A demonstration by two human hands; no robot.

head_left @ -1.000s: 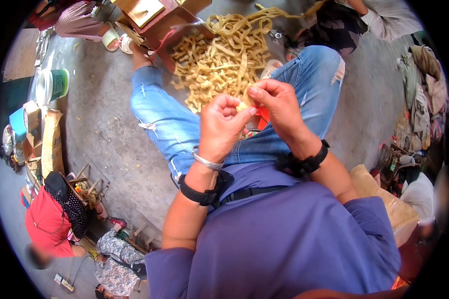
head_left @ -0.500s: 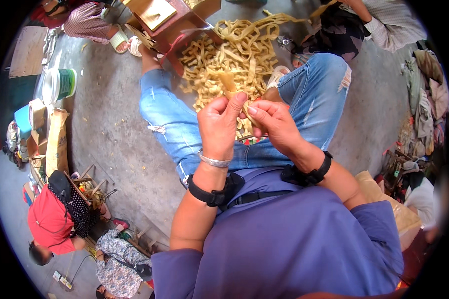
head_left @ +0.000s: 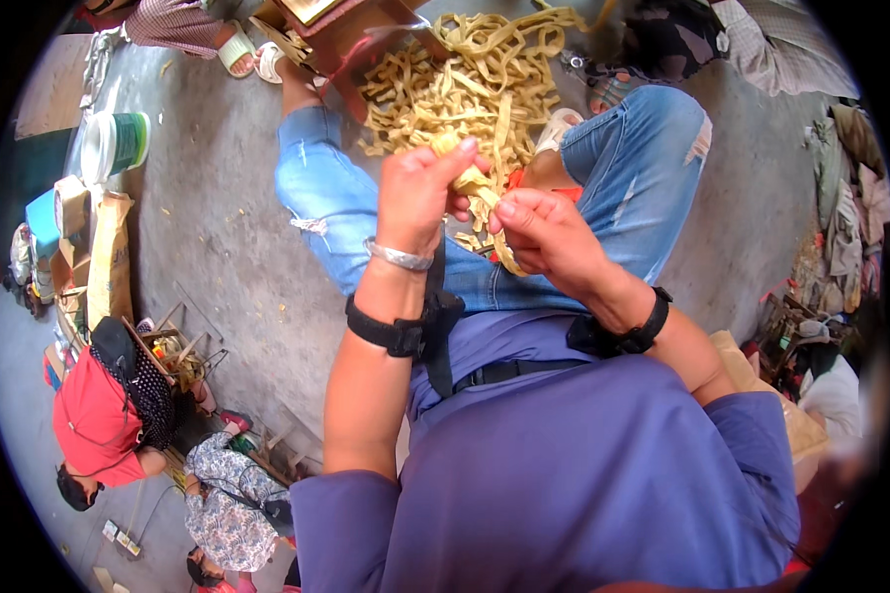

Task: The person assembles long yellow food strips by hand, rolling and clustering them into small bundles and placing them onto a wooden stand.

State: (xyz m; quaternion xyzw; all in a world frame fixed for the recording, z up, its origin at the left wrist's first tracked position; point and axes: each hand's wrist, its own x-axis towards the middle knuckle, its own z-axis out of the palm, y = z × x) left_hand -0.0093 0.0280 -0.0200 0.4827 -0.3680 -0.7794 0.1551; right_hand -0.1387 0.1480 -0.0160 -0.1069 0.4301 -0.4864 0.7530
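Between my hands a flat, yellowish strip (head_left: 481,191), like a plaited band, is pulled taut over my lap. My left hand (head_left: 412,193) is closed round its upper part, thumb on top. Lower down and to the right, my right hand (head_left: 549,235) pinches the strip between thumb and fingers, and a short end hangs below it. Just beyond, between my knees, lies a heap of the same looped strips (head_left: 465,99) on the floor. The fingertips of the left hand are partly hidden by the strip.
A reddish-brown wooden stand (head_left: 361,44) is at the heap's far left. A white-and-green bucket (head_left: 117,146) and a tall paper sack (head_left: 111,259) are on the left. A person in red (head_left: 99,415) sits at lower left. Piled cloth (head_left: 845,222) lines the right.
My hands have moved apart, the left one up and left, the right one slightly right. More of the strip now shows stretched between them.
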